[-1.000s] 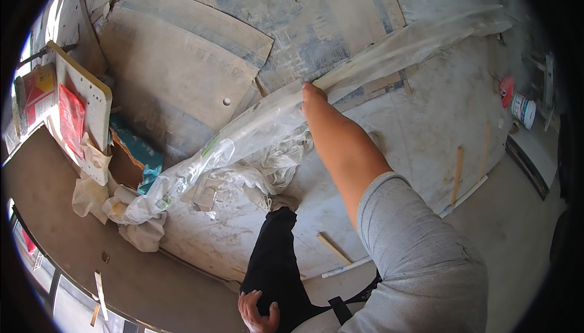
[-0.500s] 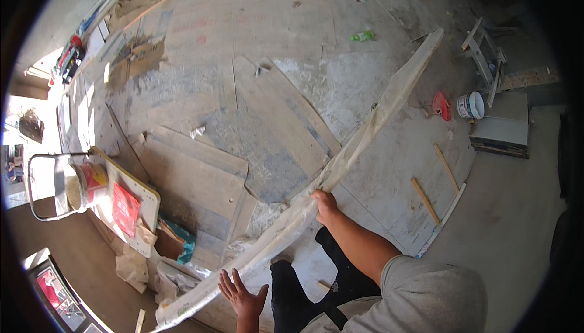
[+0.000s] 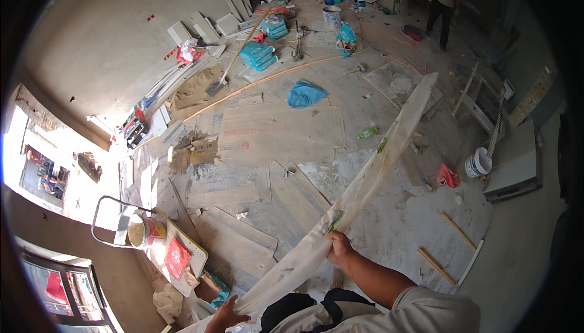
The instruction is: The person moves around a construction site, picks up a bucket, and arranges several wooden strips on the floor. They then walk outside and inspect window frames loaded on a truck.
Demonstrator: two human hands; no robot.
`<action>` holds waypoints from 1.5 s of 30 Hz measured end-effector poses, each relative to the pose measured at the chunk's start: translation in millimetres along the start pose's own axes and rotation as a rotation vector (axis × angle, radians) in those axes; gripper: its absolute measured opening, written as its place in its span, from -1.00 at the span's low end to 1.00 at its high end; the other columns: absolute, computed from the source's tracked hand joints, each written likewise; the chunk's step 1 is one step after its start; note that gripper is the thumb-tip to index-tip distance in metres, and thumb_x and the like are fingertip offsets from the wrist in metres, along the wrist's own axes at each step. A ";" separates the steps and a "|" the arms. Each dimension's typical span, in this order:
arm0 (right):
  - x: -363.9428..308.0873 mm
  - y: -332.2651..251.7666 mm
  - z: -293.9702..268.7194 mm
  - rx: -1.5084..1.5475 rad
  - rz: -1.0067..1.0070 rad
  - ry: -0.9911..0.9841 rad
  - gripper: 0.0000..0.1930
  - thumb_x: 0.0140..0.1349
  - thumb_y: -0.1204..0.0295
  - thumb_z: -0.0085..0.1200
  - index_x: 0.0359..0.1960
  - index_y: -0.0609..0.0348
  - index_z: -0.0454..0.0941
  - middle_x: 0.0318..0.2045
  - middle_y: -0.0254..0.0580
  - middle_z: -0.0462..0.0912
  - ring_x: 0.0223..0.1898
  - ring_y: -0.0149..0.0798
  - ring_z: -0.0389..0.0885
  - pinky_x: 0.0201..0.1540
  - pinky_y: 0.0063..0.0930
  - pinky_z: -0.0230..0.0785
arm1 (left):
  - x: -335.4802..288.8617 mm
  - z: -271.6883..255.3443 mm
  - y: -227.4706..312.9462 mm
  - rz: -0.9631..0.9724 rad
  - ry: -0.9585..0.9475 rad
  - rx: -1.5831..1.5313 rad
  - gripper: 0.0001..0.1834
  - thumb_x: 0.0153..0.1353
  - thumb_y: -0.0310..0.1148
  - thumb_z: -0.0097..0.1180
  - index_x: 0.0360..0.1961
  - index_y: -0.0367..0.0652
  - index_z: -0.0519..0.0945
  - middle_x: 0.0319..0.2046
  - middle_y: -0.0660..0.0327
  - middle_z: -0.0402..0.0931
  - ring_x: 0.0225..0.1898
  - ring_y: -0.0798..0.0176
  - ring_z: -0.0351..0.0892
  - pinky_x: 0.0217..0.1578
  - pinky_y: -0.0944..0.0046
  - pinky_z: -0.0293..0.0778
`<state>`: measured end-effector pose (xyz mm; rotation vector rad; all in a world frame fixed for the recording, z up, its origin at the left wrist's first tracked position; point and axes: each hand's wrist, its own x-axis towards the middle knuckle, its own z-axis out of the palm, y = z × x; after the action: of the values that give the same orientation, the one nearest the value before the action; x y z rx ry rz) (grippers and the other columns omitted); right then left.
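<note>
The plastic sheet (image 3: pixel 365 181) is already raised, pinched midway by the right hand (image 3: pixel 339 248); its far end is left ungripped. The left hand (image 3: pixel 227 317) is spread.

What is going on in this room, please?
The wearer's right hand grips a long, gathered strip of translucent plastic sheeting, which stretches diagonally across the view. The left hand is at its lower part; whether it touches is unclear. Cardboard sheets lie on the floor beyond, and another person stands in the background at the right.
</note>
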<state>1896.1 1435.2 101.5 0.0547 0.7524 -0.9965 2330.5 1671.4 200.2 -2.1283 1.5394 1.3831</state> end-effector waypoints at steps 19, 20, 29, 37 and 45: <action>183.9 -188.5 235.7 -0.422 -0.251 -0.297 -0.29 0.46 -0.20 -0.01 0.48 -0.09 0.32 0.35 -0.20 0.49 0.35 -0.04 0.46 0.30 0.02 0.38 | 164.5 -281.9 171.9 0.281 0.975 0.169 -0.70 -0.03 -0.24 0.36 -0.31 -0.11 0.57 -0.35 0.11 0.64 -0.21 -0.08 0.70 -0.17 -0.08 0.59; 197.3 -184.4 256.6 -0.424 -0.176 -0.240 -0.30 0.45 -0.18 0.02 0.48 -0.08 0.33 0.34 -0.20 0.50 0.34 -0.04 0.47 0.29 0.02 0.40 | 182.4 -312.4 182.3 0.281 1.030 0.183 -0.69 -0.03 -0.24 0.37 -0.31 -0.11 0.57 -0.36 0.12 0.63 -0.21 -0.07 0.70 -0.18 -0.07 0.58; 330.4 -152.7 400.9 -0.275 -0.012 -0.425 -0.49 0.37 0.24 0.19 0.33 -0.01 0.43 0.22 -0.21 0.59 0.22 -0.10 0.60 0.26 -0.04 0.49 | 270.8 -438.2 235.4 0.333 1.062 0.242 -0.66 -0.04 -0.25 0.37 -0.26 -0.09 0.55 -0.32 0.15 0.64 -0.20 -0.05 0.71 -0.12 -0.03 0.57; 449.6 -159.5 525.8 -0.332 -0.003 -0.339 -0.57 0.32 0.42 0.21 0.23 0.00 0.51 0.12 -0.31 0.64 0.20 -0.18 0.60 0.31 -0.09 0.43 | 219.0 -561.7 152.2 -0.002 0.926 0.236 0.19 -0.15 -0.13 0.62 0.54 -0.05 0.27 0.54 -0.01 0.18 0.61 -0.13 0.03 0.60 -0.27 -0.22; 604.2 -130.0 717.5 -0.327 -0.147 -0.483 -0.59 0.35 0.46 0.18 0.24 0.03 0.55 0.14 -0.28 0.66 0.22 -0.18 0.61 0.37 -0.17 0.42 | 195.7 -716.4 -97.3 -0.419 1.322 0.370 0.16 -0.12 -0.31 0.59 0.56 0.02 0.25 0.55 -0.02 0.16 0.62 -0.09 0.03 0.59 -0.30 -0.14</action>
<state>2379.5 650.1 317.8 -0.5156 0.4678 -0.9630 2828.1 1154.5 415.2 -2.9095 1.2331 -0.6017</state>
